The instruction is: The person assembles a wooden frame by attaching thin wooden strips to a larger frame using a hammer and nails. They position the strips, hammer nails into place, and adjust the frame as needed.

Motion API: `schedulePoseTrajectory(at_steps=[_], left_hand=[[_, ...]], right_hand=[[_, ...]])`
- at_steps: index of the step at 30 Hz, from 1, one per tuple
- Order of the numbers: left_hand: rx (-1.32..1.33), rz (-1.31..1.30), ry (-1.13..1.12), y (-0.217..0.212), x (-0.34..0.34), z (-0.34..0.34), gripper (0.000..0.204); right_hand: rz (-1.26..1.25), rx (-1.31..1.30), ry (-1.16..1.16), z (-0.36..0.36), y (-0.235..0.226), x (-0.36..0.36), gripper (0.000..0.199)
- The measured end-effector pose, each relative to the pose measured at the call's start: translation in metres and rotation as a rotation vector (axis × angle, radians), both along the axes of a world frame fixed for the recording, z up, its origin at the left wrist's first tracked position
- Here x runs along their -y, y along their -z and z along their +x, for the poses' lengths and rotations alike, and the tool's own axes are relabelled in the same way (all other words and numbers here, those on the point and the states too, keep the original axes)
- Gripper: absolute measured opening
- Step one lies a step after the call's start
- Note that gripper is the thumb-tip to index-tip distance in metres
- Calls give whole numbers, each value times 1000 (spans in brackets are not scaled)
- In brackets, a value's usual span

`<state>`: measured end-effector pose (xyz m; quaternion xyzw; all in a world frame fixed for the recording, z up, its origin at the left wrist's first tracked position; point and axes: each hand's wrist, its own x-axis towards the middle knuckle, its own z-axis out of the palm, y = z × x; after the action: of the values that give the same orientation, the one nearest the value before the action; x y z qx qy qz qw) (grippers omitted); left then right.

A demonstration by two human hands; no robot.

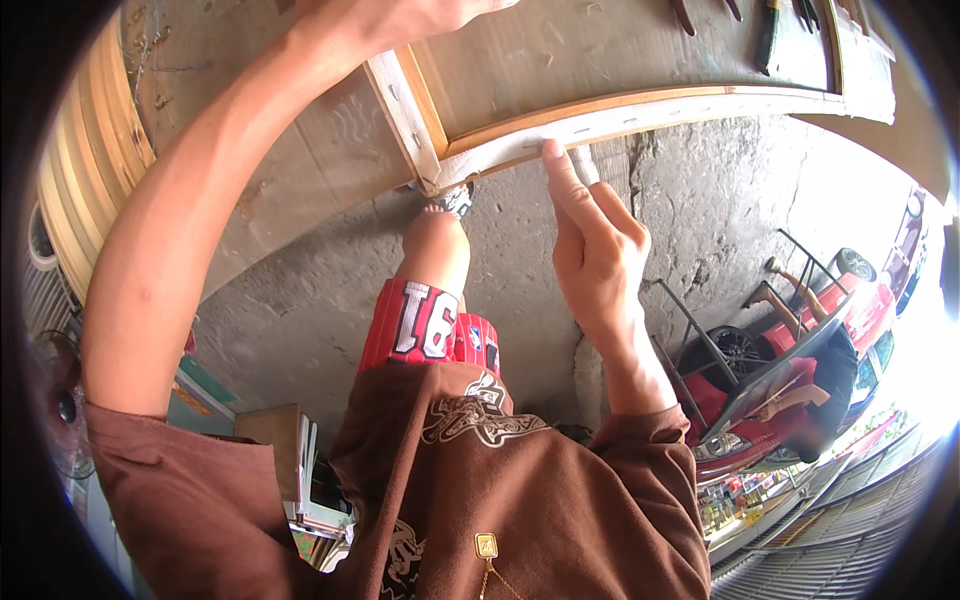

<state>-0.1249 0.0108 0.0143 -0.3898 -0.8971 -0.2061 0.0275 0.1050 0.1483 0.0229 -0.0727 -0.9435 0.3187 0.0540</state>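
Note:
A wooden stretcher frame (445,165) lies back side up on the worktable, with white canvas (600,125) folded over its near bar and fixed by a row of staples. My right hand (598,240) reaches up to that near bar. Its index finger is stretched out, the tip touching the white canvas edge, while the other visible fingers are bent; nothing shows in its grasp. My left hand (430,15) is at the top, above the frame's left corner. Its fingers are mostly cut off by the picture's edge, so any hold stays hidden.
Pliers (684,15) and a dark-handled tool (768,40) lie inside the frame. Wooden strips (90,150) stand at the left. Below is cracked concrete floor (520,240). At right, another person (825,375) sits near a metal-framed table (725,375) and a red car (870,310).

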Motion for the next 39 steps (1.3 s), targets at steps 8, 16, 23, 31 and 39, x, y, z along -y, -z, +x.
schedulePoseTrajectory(at_steps=[8,16,23,31,39], left_hand=[[0,44,2,2,-3,-2,53],[-14,36,-1,0,-2,-3,53],[22,2,-3,-3,1,-3,54],[-50,19,3,-14,2,8,51],[49,-14,-5,-15,11,6,48]], right_hand=[[-118,-222,-21,-1,31,-5,60],[109,87,-1,-5,-38,-40,52],[184,228,-144,-20,-53,-56,47],[239,344,-306,-27,-67,-63,58],[338,421,-313,-34,-91,-47,54]])
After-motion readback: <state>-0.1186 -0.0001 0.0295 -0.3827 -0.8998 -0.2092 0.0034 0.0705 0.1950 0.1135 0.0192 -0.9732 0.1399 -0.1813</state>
